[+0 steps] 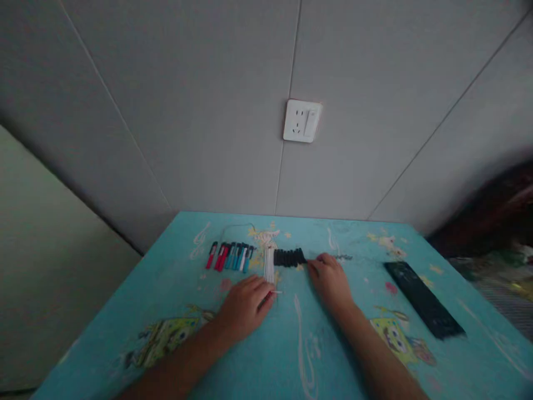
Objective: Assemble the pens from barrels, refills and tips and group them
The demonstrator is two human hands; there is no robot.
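While smooth grey wall panels [208,111] stand beyond the fingers [256,284], a teal table cover [258,361] with cartoon print spreads beneath them. Black strip [422,300], flat, oblong, well right of the right fingers; material unclear. Left hand [246,304]: fingers curled nearly closed around a slim stick [278,291], reddish with a white end poking out past the fingertips. Right hand [330,279]: fingertips close together at the right end of a row of black caps [287,257]; can't tell if they grip the last one. White plastic socket [302,120], squarish, far beyond the fingers. Markers [231,256], slim tubes, red and blue with dark tops, beyond and left of the left fingers. White sticks [268,266], straight, side by side, just beyond the left fingertips. Caps short and dark, between those sticks and the right fingertips.
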